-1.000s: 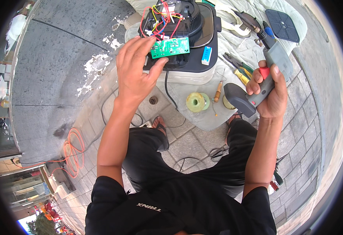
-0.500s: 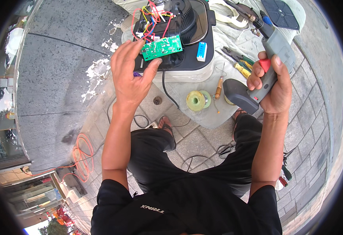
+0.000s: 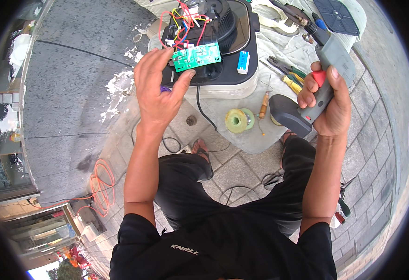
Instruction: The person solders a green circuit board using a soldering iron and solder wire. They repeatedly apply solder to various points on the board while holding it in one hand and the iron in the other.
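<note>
In my left hand (image 3: 157, 95), the thumb and fingertips pinch the left end of a green circuit board (image 3: 199, 57). The board is tilted, light glinting off its face. Red, yellow and blue wires (image 3: 185, 23) bunch just behind it, over an opened black appliance (image 3: 251, 42). My right hand (image 3: 331, 105) wraps round the handle of a grey cordless drill (image 3: 337, 58), fingers by its red trigger. The drill's nose points away from me, over the cloth; its black battery base (image 3: 290, 114) sticks out to the left.
A small blue-and-white box (image 3: 243, 62) sits on the appliance's rim. Pliers (image 3: 290, 74), an awl with a wooden handle (image 3: 263, 106) and a solder spool (image 3: 236, 121) lie on the pale cloth. A black cord (image 3: 203, 109) hangs from the appliance. Orange cable (image 3: 102, 186) is coiled at left.
The circuit board has tilted slightly in my left hand and its face catches more light. The whole view has shifted a little. Both hands keep their grip.
</note>
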Available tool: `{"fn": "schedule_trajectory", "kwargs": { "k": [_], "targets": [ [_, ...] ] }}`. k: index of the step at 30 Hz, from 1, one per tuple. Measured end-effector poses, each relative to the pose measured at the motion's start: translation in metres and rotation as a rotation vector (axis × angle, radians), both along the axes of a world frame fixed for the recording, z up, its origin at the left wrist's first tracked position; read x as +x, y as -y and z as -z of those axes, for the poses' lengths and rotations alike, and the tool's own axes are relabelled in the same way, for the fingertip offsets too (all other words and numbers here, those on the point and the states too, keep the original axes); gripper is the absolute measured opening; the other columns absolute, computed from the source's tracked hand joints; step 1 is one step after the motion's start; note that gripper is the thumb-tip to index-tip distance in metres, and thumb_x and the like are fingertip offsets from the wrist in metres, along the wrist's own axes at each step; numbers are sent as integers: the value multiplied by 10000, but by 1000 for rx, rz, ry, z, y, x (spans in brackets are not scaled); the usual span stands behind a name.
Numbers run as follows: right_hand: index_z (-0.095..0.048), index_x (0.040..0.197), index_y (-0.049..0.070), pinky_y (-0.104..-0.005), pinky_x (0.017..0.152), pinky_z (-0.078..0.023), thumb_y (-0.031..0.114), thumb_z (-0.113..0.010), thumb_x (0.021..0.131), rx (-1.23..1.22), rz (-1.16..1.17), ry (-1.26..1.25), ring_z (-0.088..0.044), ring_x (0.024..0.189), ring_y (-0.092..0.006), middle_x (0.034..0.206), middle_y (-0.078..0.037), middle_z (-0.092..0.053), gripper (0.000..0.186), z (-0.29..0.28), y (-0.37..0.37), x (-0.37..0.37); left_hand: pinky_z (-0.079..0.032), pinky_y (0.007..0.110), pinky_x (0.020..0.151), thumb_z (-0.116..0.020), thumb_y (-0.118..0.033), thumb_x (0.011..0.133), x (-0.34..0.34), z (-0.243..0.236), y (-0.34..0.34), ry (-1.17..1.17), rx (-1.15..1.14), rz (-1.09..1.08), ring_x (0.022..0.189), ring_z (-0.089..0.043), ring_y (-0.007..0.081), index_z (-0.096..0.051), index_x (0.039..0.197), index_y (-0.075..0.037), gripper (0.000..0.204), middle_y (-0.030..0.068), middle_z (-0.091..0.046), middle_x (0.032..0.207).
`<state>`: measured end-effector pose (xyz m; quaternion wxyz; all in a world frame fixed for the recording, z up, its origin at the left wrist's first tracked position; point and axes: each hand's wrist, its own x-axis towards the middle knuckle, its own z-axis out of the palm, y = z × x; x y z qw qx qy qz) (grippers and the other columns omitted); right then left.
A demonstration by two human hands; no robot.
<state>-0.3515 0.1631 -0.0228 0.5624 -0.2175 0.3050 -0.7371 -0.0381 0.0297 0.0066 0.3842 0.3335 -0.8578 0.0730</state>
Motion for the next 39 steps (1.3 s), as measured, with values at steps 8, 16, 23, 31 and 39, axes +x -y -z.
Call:
{"fn": "schedule_trajectory", "kwargs": {
  "k": [8,16,23,31,39],
  "targets": [
    [-591,1142,-24,-328,558,-500,381,-611,995,36,14,3,-519,551,-146,768,-75,-563,431,-2,-1,0,-440,448,1033,-903,-164,727,2,5,2,-32,7,18,1195,-575,354,-663,1262,-40,600,141,-667,1230],
    [-591,1142,-30,-331,564,-513,372,-605,998,19,14,3,-525,548,-154,765,-78,-561,427,0,0,0,-454,428,1035,-885,-153,758,3,4,2,-50,22,15,1204,-587,331,-666,1261,-34,562,118,-683,1232],
    [-600,1143,-28,-335,561,-521,367,-599,1004,13,17,0,-535,550,-157,761,-78,-567,419,-2,0,0,-459,442,1020,-895,-162,741,3,4,3,-68,22,29,1185,-582,353,-665,1256,-31,579,149,-670,1227],
    [-604,1146,-30,-333,561,-518,366,-601,1003,3,16,6,-533,550,-158,767,-80,-568,421,0,0,-1,-450,414,1039,-875,-151,779,1,0,1,-63,39,17,1206,-598,313,-671,1268,-41,541,121,-688,1238],
    [-596,1143,-30,-331,565,-507,363,-593,1005,5,20,-5,-528,556,-155,768,-78,-559,417,-1,-2,-3,-438,407,1054,-873,-156,785,-1,0,-2,-85,48,-2,1227,-584,303,-671,1268,-44,535,131,-675,1253]
  ]
}}
